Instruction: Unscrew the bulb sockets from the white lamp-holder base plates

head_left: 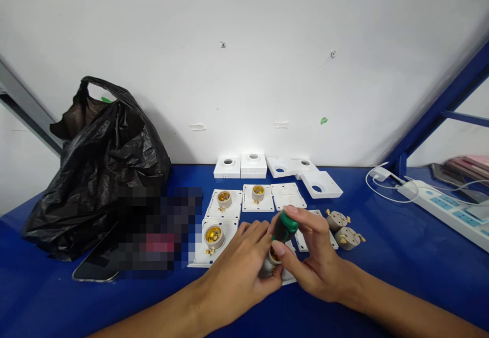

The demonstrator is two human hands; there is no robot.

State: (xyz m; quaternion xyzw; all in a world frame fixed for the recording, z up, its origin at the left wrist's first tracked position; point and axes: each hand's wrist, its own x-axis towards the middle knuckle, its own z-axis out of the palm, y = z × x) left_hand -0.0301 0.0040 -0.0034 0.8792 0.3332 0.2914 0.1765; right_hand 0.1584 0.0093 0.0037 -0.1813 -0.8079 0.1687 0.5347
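Observation:
My right hand point(315, 256) is closed round the green and black handle of a screwdriver point(286, 227), which stands nearly upright over a lamp socket point(274, 256). That socket sits on a white square base plate point(289, 276), mostly hidden by my hands. With fingers curled, my left hand point(250, 256) grips the socket and plate from the left side. The screwdriver's tip is out of sight inside the socket. Just left of my left hand, another plate carries a brass-lined socket point(214, 237). Two loose sockets point(348, 238) lie right of my right hand.
Further plates with sockets point(224, 199) and a bare plate point(287, 196) lie behind my hands. White square covers point(253, 166) line the wall. A black plastic bag point(103, 175) and a phone point(97, 266) are at left, a power strip point(445, 210) with white cables at right.

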